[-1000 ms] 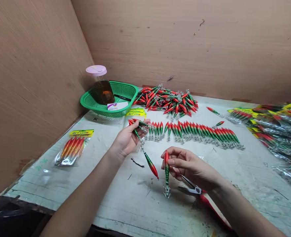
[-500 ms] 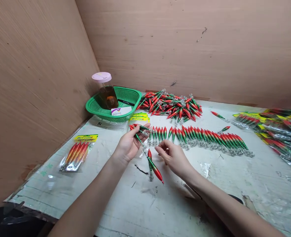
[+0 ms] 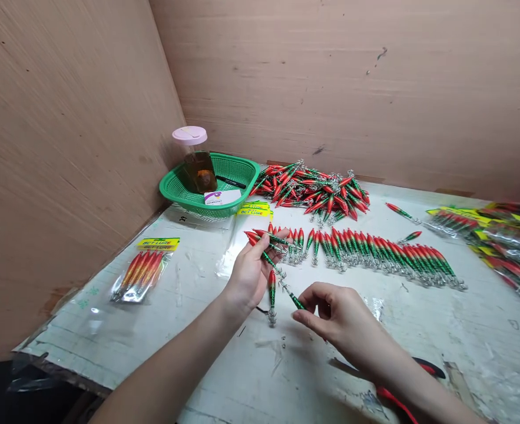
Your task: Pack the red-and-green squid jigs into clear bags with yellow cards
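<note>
My left hand [image 3: 251,268] is closed on red-and-green fishing lures [image 3: 264,250], pinched between thumb and fingers, with their hooks towards the right. My right hand [image 3: 330,309] grips another red-and-green lure [image 3: 295,301] by its body; its hooks meet or nearly touch the hooks of a lure in my left hand. Beneath my hands, a single lure [image 3: 272,290] lies on the table, hooks towards me. Behind them runs a long row of lures [image 3: 366,247] set side by side. Clear bags with yellow BCT LURE headers [image 3: 254,211] lie partly behind my left hand.
A heap of lures [image 3: 317,191] lies at the back. The green basket [image 3: 253,171] holds a pink-lidded drink cup [image 3: 198,168], a card and a pen. One packed bag of orange lures [image 3: 142,274] lies left; packed bags [image 3: 507,235] pile up right. A red-and-black tool [image 3: 394,403] is partly under my right forearm.
My right hand has moved down and closed on the lure that hung by its hooks from the left-hand lures. The view has shifted slightly left.
</note>
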`<state>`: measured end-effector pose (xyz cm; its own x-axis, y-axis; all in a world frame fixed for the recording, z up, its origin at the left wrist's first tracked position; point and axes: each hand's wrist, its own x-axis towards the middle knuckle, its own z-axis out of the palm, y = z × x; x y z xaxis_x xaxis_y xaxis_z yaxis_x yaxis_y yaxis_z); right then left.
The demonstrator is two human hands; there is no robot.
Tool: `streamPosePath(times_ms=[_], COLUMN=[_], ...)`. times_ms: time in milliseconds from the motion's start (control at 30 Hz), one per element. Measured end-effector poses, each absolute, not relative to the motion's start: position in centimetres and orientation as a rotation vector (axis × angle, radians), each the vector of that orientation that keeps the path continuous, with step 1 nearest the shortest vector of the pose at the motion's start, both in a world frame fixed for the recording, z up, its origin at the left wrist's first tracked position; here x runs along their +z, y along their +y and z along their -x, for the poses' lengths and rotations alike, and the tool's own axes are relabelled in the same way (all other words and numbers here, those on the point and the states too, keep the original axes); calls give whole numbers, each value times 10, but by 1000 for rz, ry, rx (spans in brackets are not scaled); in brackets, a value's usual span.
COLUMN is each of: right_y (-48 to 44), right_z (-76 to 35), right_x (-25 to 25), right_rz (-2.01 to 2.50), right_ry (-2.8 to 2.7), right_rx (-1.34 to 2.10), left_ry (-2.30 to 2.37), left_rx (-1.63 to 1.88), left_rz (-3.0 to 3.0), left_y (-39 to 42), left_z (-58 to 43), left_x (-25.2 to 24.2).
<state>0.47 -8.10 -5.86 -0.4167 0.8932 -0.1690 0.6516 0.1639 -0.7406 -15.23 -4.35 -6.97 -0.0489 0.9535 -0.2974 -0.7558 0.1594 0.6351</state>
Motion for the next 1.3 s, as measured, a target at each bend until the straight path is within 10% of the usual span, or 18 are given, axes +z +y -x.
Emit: streamPosePath(times_ms=[800, 1300], right_y=[-55, -69], right_z=[-44, -36], right_x=[-62, -52], right_rz=[1007, 936], right_ry=[-2462, -2343], right_rx=[219, 408], left_ry=[734, 733], left_rx=[1432, 1475], left_rz=[-356, -323], left_y=[-49, -48], left_z=[149, 146], left_x=[-64, -68])
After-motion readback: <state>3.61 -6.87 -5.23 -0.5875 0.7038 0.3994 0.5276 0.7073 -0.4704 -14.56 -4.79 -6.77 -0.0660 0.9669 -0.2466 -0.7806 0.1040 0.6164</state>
